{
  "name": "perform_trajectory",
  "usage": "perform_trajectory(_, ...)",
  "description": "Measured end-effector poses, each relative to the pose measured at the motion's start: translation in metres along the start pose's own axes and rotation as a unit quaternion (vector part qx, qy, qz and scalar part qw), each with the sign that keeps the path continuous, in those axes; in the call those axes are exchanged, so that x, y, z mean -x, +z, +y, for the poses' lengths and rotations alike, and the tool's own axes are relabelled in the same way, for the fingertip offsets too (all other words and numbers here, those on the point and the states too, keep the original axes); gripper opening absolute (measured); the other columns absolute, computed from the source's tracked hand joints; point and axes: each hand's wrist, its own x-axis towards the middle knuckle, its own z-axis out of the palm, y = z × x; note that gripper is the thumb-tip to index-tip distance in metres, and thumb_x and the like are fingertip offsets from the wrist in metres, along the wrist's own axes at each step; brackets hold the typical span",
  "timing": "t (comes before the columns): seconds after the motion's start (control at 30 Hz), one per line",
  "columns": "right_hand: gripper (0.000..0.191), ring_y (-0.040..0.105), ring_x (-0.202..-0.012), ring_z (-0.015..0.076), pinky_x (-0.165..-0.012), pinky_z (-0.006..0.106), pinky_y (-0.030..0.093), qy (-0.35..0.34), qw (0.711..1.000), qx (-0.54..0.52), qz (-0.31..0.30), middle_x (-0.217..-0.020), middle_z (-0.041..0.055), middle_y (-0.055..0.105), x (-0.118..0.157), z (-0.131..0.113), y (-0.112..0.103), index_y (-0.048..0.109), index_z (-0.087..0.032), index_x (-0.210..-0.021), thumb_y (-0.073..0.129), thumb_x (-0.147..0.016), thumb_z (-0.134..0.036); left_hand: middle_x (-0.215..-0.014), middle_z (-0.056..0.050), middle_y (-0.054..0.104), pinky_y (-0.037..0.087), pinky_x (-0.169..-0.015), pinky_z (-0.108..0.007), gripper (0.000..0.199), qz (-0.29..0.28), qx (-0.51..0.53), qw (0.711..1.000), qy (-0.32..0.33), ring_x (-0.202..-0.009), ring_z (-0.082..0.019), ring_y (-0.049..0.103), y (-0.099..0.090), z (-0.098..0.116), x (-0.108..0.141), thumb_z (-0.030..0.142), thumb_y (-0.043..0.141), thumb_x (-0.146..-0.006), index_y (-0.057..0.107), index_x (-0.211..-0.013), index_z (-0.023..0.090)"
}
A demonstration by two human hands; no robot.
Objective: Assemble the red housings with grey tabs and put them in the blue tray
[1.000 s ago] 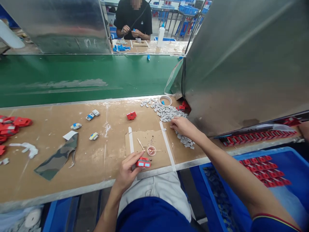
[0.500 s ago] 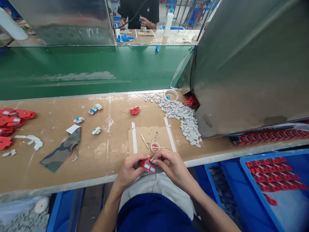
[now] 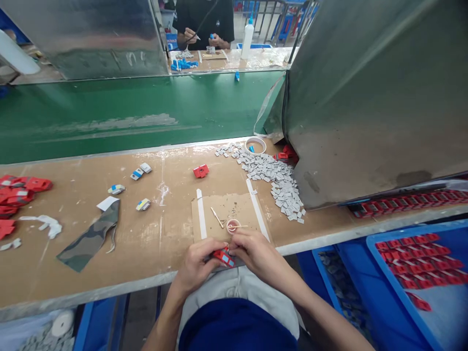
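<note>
The left hand (image 3: pixel 198 262) and right hand (image 3: pixel 252 247) meet low in front of the waist, close together. Both wrists bend inward, with the fingers of each curled and pinched toward the other. The bare forearms slant up from the lower corners, the right one reaching in more sideways.

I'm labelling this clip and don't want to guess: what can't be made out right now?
All in the head view:
Ends of the red piece: covered by fingers of the left hand and right hand.
Anything between the right hand's fingers: hidden by them.
Red parts: partly behind the metal panel.
What fills the cup: too small.
Co-worker's head: cut off by the top edge.
</note>
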Motion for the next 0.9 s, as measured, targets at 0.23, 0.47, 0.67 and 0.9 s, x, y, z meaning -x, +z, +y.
perform_trajectory(0.23, 0.025, 0.057, -0.07, 0.016, -0.062, 0.026, 0.036, 0.002, 0.998, 0.047, 0.04, -0.081, 0.0032, 0.059, 0.014, 0.001, 0.019, 0.06, -0.018, -0.082, 0.047, -0.102, -0.013, -0.091, -0.007, 0.079, 0.058, -0.074, -0.025, 0.014, 0.036, -0.037, 0.998, 0.032, -0.08, -0.018, 0.075, 0.003, 0.007, 0.0, 0.022, 0.071, -0.094, 0.074, -0.108, 0.018)
perform_trajectory(0.47, 0.019, 0.057, -0.075, 0.0147, -0.065, 0.024, 0.038, 0.011, 0.998, -0.063, 0.029, -0.085, 0.0015, 0.057, 0.011, 0.005, 0.009, 0.057, -0.018, -0.082, 0.054, -0.096, -0.007, -0.096, -0.009, 0.08, 0.06, -0.078, -0.026, 0.016, 0.03, -0.076, 0.993, 0.081, -0.086, -0.019, 0.076, 0.004, 0.006, -0.003, 0.015, 0.065, -0.096, 0.072, -0.111, 0.019)
perform_trajectory(0.67, 0.014, 0.059, -0.08, 0.0148, -0.069, 0.023, 0.041, 0.031, 0.993, -0.108, 0.024, -0.088, 0.0011, 0.06, 0.012, 0.007, 0.005, 0.06, -0.019, -0.084, 0.062, -0.096, -0.011, -0.096, -0.008, 0.078, 0.059, -0.076, -0.025, 0.018, 0.018, -0.076, 0.993, 0.084, -0.085, -0.018, 0.075, 0.003, 0.005, -0.003, 0.012, 0.067, -0.094, 0.073, -0.108, 0.019)
perform_trajectory(0.9, 0.018, 0.059, -0.072, 0.0145, -0.063, 0.024, 0.038, 0.047, 0.996, -0.073, 0.024, -0.081, 0.001, 0.061, 0.022, 0.008, 0.014, 0.061, -0.018, -0.079, 0.061, -0.097, -0.016, -0.093, -0.007, 0.077, 0.059, -0.074, -0.026, 0.019, -0.002, -0.098, 0.992, 0.085, -0.082, -0.019, 0.074, 0.004, 0.005, 0.003, 0.012, 0.064, -0.095, 0.072, -0.109, 0.021)
